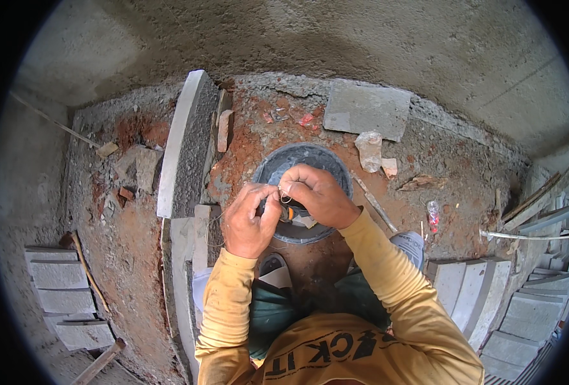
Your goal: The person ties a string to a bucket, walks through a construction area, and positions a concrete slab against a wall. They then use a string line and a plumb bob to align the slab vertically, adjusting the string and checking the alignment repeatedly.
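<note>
My left hand (251,218) and my right hand (320,194) meet in front of my body, fingertips pinched together. Between them a small loop of thin string (286,199) shows; whether it is cord or wire I cannot tell. A slack strand of it curves out beside my left wrist. Both hands are above a round black bucket (340,168), which they partly cover. Inside the bucket, just under my fingers, lies something with an orange part (289,213), mostly hidden.
Left of the bucket a long concrete block wall (180,147) rises from the reddish soil. A flat grey slab (368,109) and broken stone (369,151) lie beyond it. Concrete blocks are stacked at left (63,289) and right (467,289). A plastic bottle (433,216) lies at right.
</note>
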The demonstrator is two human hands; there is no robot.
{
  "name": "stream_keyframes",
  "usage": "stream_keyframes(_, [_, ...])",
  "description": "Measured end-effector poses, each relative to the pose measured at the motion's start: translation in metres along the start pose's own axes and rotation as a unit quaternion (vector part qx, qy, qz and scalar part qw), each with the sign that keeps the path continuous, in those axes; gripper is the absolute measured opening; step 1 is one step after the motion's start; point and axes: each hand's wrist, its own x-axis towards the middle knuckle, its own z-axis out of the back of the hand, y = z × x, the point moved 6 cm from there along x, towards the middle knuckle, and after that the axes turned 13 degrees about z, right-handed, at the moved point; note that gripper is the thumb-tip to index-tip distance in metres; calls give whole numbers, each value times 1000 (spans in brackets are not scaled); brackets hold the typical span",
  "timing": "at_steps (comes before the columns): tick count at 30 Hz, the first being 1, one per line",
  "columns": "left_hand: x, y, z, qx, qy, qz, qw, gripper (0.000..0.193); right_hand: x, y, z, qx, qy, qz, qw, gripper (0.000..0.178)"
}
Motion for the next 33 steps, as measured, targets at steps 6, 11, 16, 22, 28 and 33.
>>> stream_keyframes(6, [0, 0, 2, 17, -21, 0, 1000, 10, 1, 2, -1, -11, -2, 11, 1000, 15])
stream_keyframes(11, [-1, 0, 0, 23, -37, -24, 999, 11, 1, 3, -1, -37, -16, 28, 999, 14])
stream_keyframes(16, [0, 1, -1, 51, -49, -25, 997, 10, 1, 7, -2, -87, -28, 65, 994, 15])
stream_keyframes(22, [3, 6, 4, 54, -70, -22, 996, 10, 3, 10, 7, -107, -39, 61, 992, 16])
stream_keyframes(28, [1, 36, -8, -128, 20, 172, 976, 21, 2, 8, 10, 5, -96, 13, 995, 20])
stream_keyframes(33, [-1, 38, -29, -232, 168, 235, 929, 29, 1, 6, 16, 52, -132, -2, 990, 16])
